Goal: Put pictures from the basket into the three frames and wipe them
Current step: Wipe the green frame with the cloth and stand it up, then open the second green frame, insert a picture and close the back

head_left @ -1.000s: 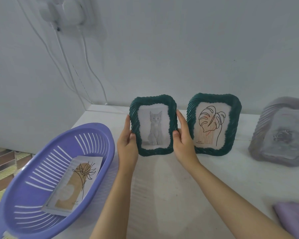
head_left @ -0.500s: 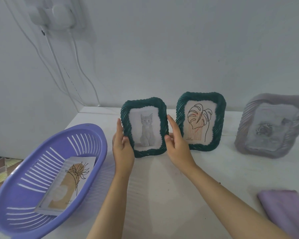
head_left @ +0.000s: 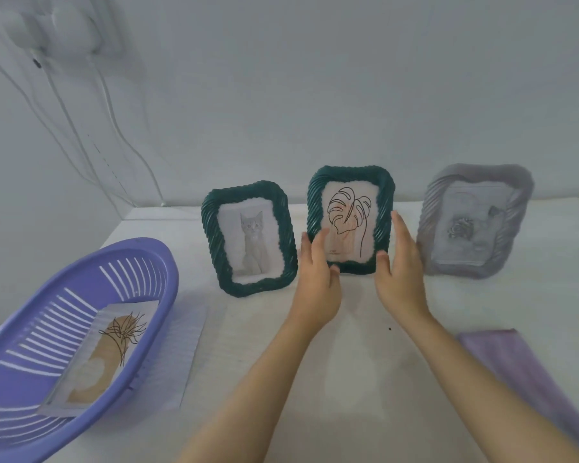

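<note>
Both hands bracket the leaf-print frame [head_left: 350, 218] at 12 o'clock. Left hand [head_left: 318, 282] is at its lower left edge and right hand [head_left: 398, 279] at its lower right. Fingers are straight, nothing clasped; actual contact is too blurred to call. You're probably squaring it so it stands propped like the cat frame [head_left: 251, 238] at 11. The grey frame [head_left: 475, 222] is at 1, contents blurred. One picture [head_left: 107, 352] lies in the purple basket [head_left: 141, 255] at 8. The cloth [head_left: 522, 365] waits at 4 for wiping.

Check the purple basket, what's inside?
One picture with a plant drawing lies face up in the basket. Anything beneath it is covered, so I can't tell whether more pictures remain.
</note>
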`<state>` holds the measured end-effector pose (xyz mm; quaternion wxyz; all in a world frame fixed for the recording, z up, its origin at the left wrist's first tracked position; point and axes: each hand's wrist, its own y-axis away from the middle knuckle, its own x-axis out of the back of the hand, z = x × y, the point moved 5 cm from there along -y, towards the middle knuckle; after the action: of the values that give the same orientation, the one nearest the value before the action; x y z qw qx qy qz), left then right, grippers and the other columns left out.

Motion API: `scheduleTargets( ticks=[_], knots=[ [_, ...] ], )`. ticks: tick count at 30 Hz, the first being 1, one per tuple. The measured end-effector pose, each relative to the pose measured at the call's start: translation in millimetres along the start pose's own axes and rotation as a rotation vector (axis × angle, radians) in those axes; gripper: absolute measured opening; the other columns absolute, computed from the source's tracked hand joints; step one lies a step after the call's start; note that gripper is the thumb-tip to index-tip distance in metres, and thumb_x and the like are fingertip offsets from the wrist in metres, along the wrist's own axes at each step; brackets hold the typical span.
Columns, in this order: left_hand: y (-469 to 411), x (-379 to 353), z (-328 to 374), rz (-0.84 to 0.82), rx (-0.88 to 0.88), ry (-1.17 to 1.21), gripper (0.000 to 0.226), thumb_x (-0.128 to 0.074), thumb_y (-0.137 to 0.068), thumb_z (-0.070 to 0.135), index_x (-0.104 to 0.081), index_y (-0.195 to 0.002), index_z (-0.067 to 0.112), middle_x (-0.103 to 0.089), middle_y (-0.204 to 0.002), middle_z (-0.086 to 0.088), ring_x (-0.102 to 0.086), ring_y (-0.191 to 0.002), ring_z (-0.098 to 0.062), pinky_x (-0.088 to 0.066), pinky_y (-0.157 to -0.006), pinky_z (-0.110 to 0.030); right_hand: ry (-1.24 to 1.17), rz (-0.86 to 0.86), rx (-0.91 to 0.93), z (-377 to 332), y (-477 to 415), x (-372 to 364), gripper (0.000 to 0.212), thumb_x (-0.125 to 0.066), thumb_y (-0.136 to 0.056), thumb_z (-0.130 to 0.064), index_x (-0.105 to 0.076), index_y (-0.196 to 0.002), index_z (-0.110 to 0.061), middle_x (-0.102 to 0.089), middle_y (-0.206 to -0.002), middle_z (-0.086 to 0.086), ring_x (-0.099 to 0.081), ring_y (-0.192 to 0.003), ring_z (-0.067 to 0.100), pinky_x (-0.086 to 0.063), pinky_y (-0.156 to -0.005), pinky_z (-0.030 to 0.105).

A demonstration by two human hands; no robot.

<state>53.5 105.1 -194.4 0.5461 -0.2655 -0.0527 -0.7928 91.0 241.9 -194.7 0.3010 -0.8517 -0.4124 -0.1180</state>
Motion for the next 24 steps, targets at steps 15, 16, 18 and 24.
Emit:
scheduleTargets(
  ticks=[15, 16, 18, 24],
  knots=[
    [10, 23, 1, 0.076, 0.191, 0.299, 0.067, -0.037, -0.085, -0.017, -0.041, -0.128, 0.035, -0.055, -0.122, 0.0, -0.055, -0.109, -0.012, -0.051, -0.086, -0.025, -0.501, -0.189, -0.354, 14, 23, 34, 0.059, -0.046, -0.091, 0.005, -0.043, -0.133, -0.036, -0.068, -0.1, 0.013, -0.064, -0.097, 0.025, -0.052, -0.088, 0.037],
    [15, 29, 3, 0.028, 0.181, 0.388, 0.066, -0.039, -0.086, -0.018, -0.044, -0.127, 0.034, -0.062, -0.116, 0.001, -0.061, -0.103, -0.011, -0.053, -0.079, -0.024, -0.529, -0.211, -0.374, 13, 29, 41, 0.058, -0.045, -0.091, 0.006, -0.042, -0.134, -0.033, -0.07, -0.095, 0.007, -0.066, -0.093, 0.019, -0.054, -0.084, 0.032],
    [29, 39, 7, -0.069, 0.178, 0.536, 0.063, -0.043, -0.085, -0.019, -0.048, -0.125, 0.029, -0.071, -0.102, 0.002, -0.066, -0.091, -0.009, -0.053, -0.073, -0.022, -0.597, -0.247, -0.405, 10, 44, 53, 0.057, -0.044, -0.091, 0.009, -0.043, -0.133, -0.03, -0.073, -0.086, -0.002, -0.067, -0.086, 0.011, -0.057, -0.073, 0.026],
    [67, 39, 9, -0.196, 0.19, 0.633, 0.069, -0.05, -0.081, -0.02, -0.052, -0.124, 0.033, -0.071, -0.096, 0.001, -0.063, -0.078, -0.012, -0.051, -0.074, -0.025, -0.758, -0.285, -0.447, -5, 86, 73, 0.064, -0.04, -0.091, 0.008, -0.039, -0.134, -0.04, -0.071, -0.106, 0.002, -0.066, -0.095, 0.016, -0.056, -0.073, 0.026]
  ],
)
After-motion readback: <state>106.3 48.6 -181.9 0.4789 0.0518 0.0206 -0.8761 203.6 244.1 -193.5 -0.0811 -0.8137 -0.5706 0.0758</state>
